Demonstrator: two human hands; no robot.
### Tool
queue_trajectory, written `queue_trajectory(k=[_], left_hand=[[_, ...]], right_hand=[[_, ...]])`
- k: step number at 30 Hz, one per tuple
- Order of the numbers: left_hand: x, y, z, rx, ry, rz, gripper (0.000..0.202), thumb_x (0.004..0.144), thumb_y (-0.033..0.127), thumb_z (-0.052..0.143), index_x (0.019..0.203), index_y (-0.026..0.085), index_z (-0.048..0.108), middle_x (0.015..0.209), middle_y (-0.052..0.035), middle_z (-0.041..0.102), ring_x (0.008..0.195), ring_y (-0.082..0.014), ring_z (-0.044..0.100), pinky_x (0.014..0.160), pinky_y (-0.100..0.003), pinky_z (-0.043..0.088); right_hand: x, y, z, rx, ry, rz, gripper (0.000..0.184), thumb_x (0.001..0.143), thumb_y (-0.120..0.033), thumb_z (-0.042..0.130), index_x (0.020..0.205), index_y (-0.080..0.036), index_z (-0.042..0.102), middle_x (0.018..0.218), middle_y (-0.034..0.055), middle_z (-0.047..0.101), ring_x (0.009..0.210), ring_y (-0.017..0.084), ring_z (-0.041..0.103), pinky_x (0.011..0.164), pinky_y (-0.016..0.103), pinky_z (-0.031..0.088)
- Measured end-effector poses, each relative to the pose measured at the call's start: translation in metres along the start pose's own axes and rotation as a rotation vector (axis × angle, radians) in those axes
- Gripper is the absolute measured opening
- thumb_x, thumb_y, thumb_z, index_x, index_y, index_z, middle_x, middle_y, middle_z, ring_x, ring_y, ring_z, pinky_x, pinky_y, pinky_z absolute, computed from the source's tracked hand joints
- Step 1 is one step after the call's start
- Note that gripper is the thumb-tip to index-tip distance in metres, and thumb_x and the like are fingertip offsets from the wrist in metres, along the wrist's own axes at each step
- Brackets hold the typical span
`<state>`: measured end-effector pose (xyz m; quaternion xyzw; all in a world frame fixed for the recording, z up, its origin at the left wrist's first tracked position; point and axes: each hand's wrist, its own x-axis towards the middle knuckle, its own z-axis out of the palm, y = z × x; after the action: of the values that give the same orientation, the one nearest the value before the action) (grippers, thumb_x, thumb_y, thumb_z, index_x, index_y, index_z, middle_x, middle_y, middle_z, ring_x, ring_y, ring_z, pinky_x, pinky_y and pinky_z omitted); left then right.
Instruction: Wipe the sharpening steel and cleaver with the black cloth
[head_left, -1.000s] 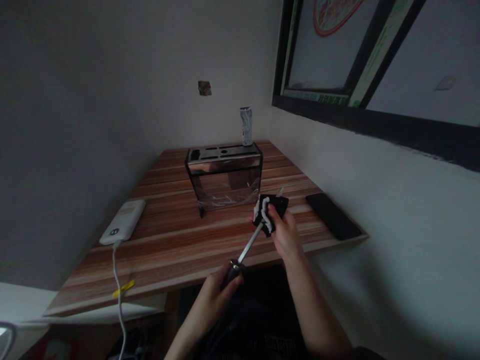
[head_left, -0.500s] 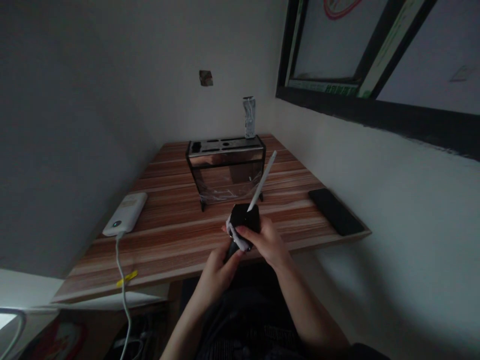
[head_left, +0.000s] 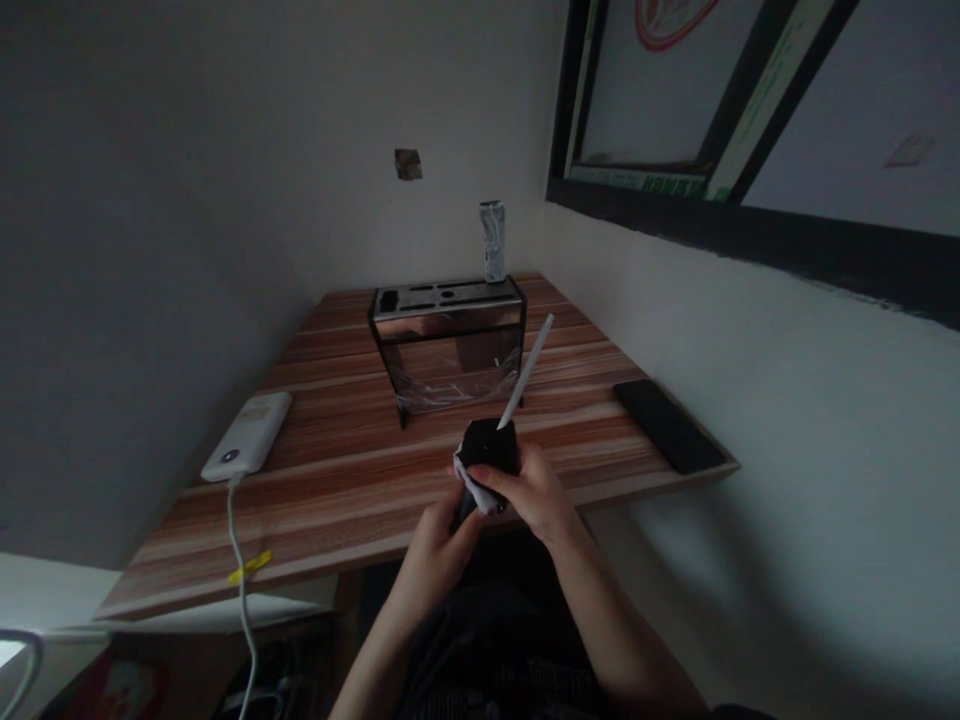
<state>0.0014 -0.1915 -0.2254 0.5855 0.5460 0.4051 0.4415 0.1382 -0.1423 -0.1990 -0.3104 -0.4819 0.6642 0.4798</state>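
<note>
My left hand [head_left: 436, 540] is closed round the dark handle of a sharpening rod [head_left: 527, 372], whose pale steel shaft points up and away over the wooden table [head_left: 337, 470]. My right hand [head_left: 529, 492] pinches a black cloth with a white edge [head_left: 485, 459] wrapped round the base of the rod, right above the left hand. Both hands meet at the table's near edge. Behind them stands a metal knife block with slots on top [head_left: 447, 340].
A white power bank [head_left: 247, 449] lies at the table's left with a cable [head_left: 241, 590] hanging off the front edge. A black phone [head_left: 667, 425] lies at the right edge by the wall. A small can-like object [head_left: 492, 241] stands in the far corner. A dark window frame [head_left: 712, 215] runs above.
The cloth in my right hand slid down the rod from near its tip to the base by the handle, baring the shaft. Since half a second ago the hands have barely shifted.
</note>
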Motion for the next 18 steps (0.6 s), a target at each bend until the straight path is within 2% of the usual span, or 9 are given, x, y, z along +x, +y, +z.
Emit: queue_trajectory(k=[3, 10, 14, 18], left_hand=[[0.0016, 0.0, -0.0018, 0.055, -0.016, 0.062, 0.037, 0.085, 0.038, 0.052, 0.103, 0.009, 0.066, 0.08, -0.0052, 0.068, 0.072, -0.017, 0.057, 0.067, -0.024, 0.045], [0.0026, -0.0021, -0.0029, 0.098, 0.003, 0.064, 0.038, 0.083, 0.032, 0.052, 0.11, 0.007, 0.064, 0.093, -0.0098, 0.072, 0.084, -0.0224, 0.062, 0.077, -0.028, 0.047], [0.0012, -0.0024, -0.0019, 0.065, -0.008, 0.055, 0.039, 0.085, 0.036, 0.052, 0.109, 0.009, 0.065, 0.083, -0.0068, 0.07, 0.074, -0.0191, 0.059, 0.07, -0.026, 0.046], [-0.0021, 0.0021, -0.0018, 0.009, -0.035, 0.027, 0.04, 0.085, 0.044, 0.053, 0.102, 0.01, 0.065, 0.073, -0.0029, 0.063, 0.064, -0.0145, 0.052, 0.059, -0.021, 0.041]], right_hand=[[0.0002, 0.003, 0.0013, 0.031, 0.007, -0.006, 0.032, 0.069, -0.037, 0.079, 0.091, -0.014, 0.073, 0.09, 0.0089, 0.077, 0.086, 0.027, 0.074, 0.066, 0.031, 0.06], [-0.0007, 0.0072, 0.0034, 0.009, 0.084, -0.025, 0.032, 0.068, -0.038, 0.08, 0.089, -0.014, 0.075, 0.088, 0.0102, 0.077, 0.082, 0.028, 0.074, 0.066, 0.031, 0.06], [-0.0005, 0.0082, 0.0027, 0.022, 0.069, -0.047, 0.034, 0.07, -0.041, 0.079, 0.087, -0.013, 0.075, 0.085, 0.0104, 0.077, 0.078, 0.026, 0.074, 0.072, 0.034, 0.06], [0.0002, 0.0072, 0.0009, 0.07, 0.047, -0.062, 0.034, 0.073, -0.043, 0.076, 0.09, -0.013, 0.074, 0.08, 0.0091, 0.076, 0.073, 0.023, 0.073, 0.068, 0.033, 0.06]])
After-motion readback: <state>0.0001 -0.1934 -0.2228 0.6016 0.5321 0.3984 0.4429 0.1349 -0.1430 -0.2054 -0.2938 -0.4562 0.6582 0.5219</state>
